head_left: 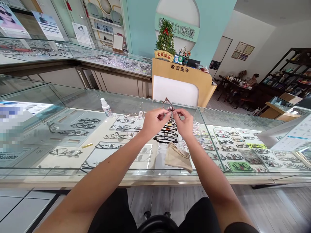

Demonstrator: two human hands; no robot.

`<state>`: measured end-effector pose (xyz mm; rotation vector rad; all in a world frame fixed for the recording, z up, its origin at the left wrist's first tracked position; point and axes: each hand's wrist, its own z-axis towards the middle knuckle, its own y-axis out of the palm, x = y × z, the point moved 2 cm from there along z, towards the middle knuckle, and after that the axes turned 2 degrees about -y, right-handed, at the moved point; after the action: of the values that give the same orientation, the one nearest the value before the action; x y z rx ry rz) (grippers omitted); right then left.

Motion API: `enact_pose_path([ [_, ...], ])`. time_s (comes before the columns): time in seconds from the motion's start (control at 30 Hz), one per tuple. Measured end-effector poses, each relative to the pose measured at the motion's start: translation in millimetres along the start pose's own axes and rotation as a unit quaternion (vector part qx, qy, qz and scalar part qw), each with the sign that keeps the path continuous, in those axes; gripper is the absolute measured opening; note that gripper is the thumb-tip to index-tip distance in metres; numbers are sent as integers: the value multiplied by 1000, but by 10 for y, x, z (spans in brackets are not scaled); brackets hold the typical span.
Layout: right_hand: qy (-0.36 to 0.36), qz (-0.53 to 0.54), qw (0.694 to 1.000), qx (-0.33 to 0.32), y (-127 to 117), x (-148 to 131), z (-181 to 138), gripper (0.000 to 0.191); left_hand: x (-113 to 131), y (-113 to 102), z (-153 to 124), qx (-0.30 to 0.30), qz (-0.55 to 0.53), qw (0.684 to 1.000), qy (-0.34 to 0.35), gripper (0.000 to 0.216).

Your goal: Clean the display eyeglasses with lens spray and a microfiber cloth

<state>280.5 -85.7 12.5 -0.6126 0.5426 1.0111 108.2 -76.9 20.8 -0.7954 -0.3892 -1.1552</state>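
Above the glass counter (136, 174), a pair of dark-framed eyeglasses (167, 103) is held up between both hands. My left hand (155, 120) pinches the glasses from the left with thumb and finger. On the other side my right hand (184, 122) grips them with bent fingers; the part between the fingertips is mostly covered. Below the hands a column of black eyeglass frames (166, 137) shows through the glass. A beige cleaning cloth (178, 157) lies crumpled on the counter near my right forearm. To the left stands a white spray bottle (106, 107), upright on the glass.
More eyeglasses (65, 152) fill the showcase on both sides. A wooden cashier desk (182, 77) stands beyond the counter, with a plant (165, 38) on it. At the right a white sign (289, 134) leans on the glass. A person (254, 80) sits far back at a table.
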Motion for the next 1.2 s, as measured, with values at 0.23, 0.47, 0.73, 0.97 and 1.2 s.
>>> enact_pose_path([
  [0.23, -51, -49, 997, -15, 23, -26, -29, 11, -54, 72, -36, -7, -57, 994, -92, 34],
  [0.47, -85, -83, 987, -105, 49, -76, -67, 20, -194, -229, 180, -29, -16, 994, -105, 37],
  [0.73, -29, -51, 996, -61, -3, -24, -32, 18, -652, -1008, 382, -212, 296, 895, -258, 10],
  [0.97, -36, -62, 994, -84, 30, -28, -57, 18, -855, -1014, 354, -254, 360, 830, -341, 12],
  [1.2, -34, -66, 994, -83, 19, -46, -54, 22, -1029, -965, 362, -226, 361, 840, -337, 19],
])
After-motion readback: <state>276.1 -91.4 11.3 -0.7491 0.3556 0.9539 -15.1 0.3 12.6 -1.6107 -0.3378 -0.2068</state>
